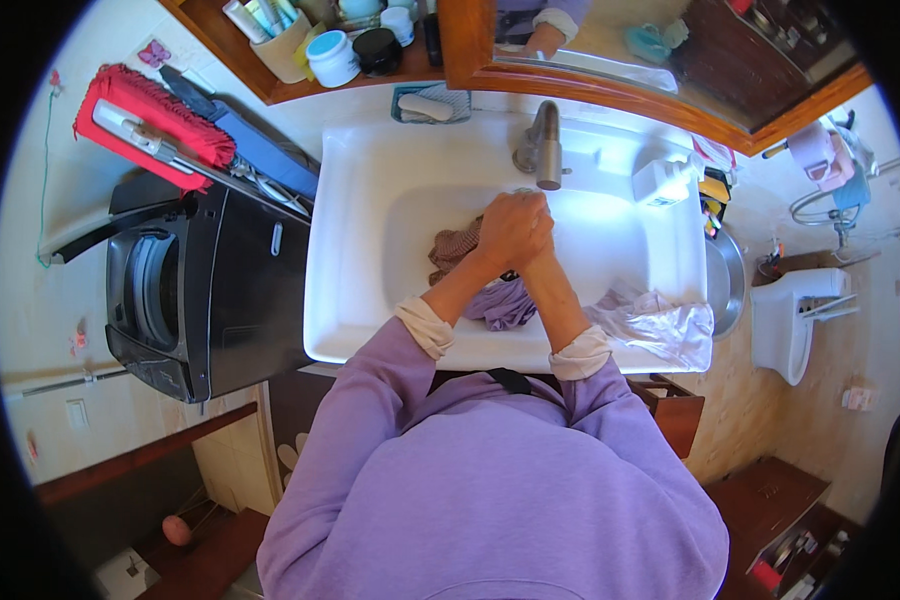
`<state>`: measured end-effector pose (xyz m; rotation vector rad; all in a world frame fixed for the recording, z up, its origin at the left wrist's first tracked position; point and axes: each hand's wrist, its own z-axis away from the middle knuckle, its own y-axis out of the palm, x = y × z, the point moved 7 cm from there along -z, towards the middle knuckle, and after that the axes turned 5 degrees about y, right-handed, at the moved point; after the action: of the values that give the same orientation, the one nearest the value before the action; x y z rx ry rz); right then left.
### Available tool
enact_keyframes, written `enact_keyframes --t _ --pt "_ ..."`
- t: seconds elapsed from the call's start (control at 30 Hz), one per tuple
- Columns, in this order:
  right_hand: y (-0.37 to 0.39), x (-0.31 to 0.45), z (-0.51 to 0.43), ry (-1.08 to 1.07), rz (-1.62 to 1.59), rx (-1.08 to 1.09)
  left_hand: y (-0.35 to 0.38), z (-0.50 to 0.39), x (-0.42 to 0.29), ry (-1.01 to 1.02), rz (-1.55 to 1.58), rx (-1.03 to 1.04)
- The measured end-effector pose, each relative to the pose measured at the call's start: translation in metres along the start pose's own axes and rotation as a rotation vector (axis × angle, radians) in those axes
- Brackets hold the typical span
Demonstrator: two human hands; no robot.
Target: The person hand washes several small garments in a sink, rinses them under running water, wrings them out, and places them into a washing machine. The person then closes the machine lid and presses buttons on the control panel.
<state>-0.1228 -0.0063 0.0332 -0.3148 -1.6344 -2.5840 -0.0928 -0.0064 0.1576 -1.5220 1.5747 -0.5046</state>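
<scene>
My left hand (504, 229) and my right hand (538, 234) are pressed together, fingers closed, over the white washbasin (360, 247). They are just in front of the metal faucet (547, 154). A small pale bit shows at the far side of the knuckles, but what lies between the palms is hidden. Below and left of my hands is a brown patterned cloth (450, 251) in the basin. A crumpled purple cloth (501, 306) lies between my forearms, partly covered by them. At the basin's right front corner, a pale, thin, wet-looking cloth (652, 322) drapes over the rim.
A white pump bottle (661, 182) stands on the basin's right ledge, and a soap dish (450, 101) sits at the back. Above hang a wooden shelf with jars (334, 58) and a framed mirror (645, 45). Left are a black washing machine (247, 300) and a red mop head (146, 124).
</scene>
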Motion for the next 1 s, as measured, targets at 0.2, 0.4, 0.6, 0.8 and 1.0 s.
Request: enact_keyframes --t 0.2,0.4,0.6,0.8,1.0 --pt "0.003 0.008 0.003 0.022 0.631 -0.197 0.052 0.085 0.161 -0.897 0.621 -0.422" --pt "0.016 0.073 0.005 -0.242 1.150 -0.235 -0.054 0.170 0.152 -1.535 1.200 -0.553" --pt "-0.071 0.027 -0.001 -0.266 2.141 -0.443 -0.300 0.245 0.177 -0.778 1.581 -1.040" --pt "-0.055 0.013 0.019 -0.243 2.421 -0.442 -0.490 0.384 0.187 -0.441 0.793 -1.629" --pt "-0.080 0.054 0.048 -0.452 2.380 -0.780 -0.343 0.365 0.201 -1.020 0.559 -1.490"
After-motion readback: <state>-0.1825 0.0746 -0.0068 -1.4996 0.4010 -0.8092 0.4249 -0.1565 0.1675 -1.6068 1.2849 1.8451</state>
